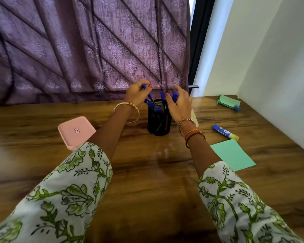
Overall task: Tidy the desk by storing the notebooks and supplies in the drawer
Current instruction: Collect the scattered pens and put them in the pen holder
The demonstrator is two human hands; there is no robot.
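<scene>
Left hand (136,95) pinches a blue pen (147,92) over the mesh pen cup (159,120); right hand (179,104) apparently curled around another pen (174,97)

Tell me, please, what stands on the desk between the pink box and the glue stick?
In the head view, the black mesh pen holder full of blue pens stands between the pink box and the glue stick, with both hands at its top.
</scene>
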